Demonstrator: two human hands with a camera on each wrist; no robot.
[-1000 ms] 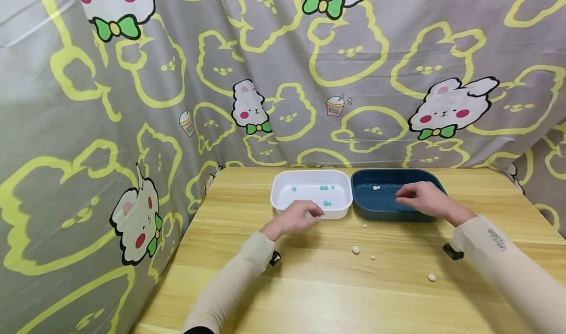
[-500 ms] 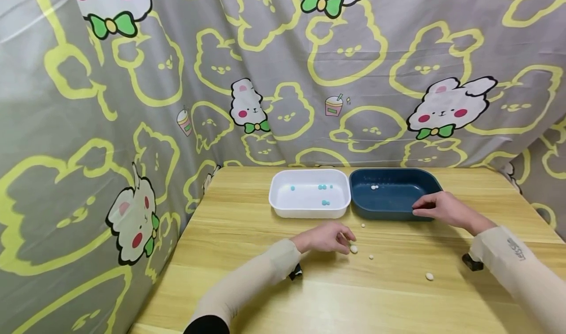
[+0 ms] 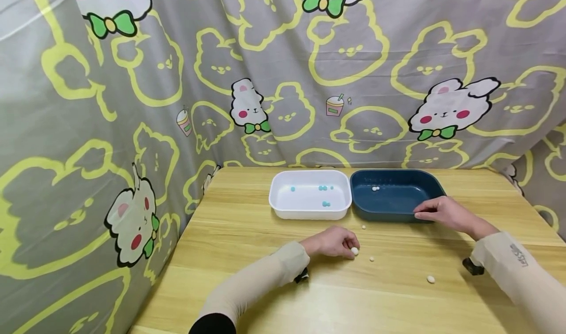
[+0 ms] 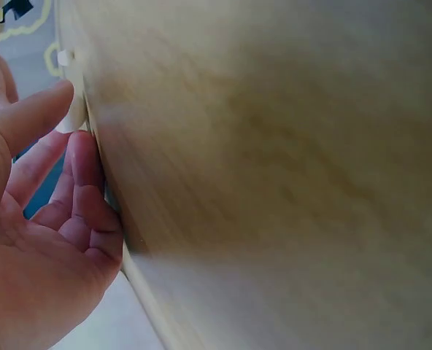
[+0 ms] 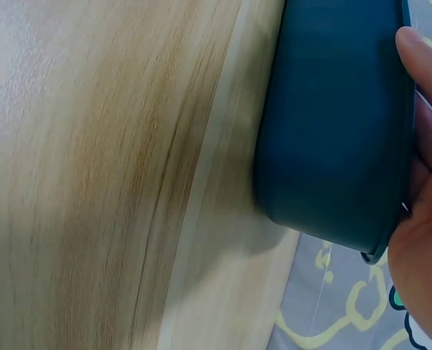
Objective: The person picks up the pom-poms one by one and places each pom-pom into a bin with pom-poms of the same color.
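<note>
My left hand (image 3: 335, 242) is low over the table, its thumb and fingertips pinching a small white ball (image 3: 354, 251). The left wrist view shows this ball (image 4: 75, 113) between thumb and fingers, close to the wood. My right hand (image 3: 451, 213) grips the front right rim of a dark blue tray (image 3: 376, 216). In the right wrist view the thumb lies on the rim and the other fingers are partly hidden behind the tray wall (image 5: 333, 131). A joined pair of white balls (image 3: 375, 189) lies inside this tray.
Left of the blue tray stands a white tray (image 3: 309, 214) holding several teal balls (image 3: 323, 188). Loose on the wooden table (image 3: 376, 299) are a tiny white ball (image 3: 364, 227), another tiny one (image 3: 372, 259) and a larger one (image 3: 431, 279). A patterned curtain (image 3: 283, 54) hangs behind.
My left hand has come from the white tray's front down and right to the white ball and closed on it. My right hand has moved from above the blue tray to its front right rim.
</note>
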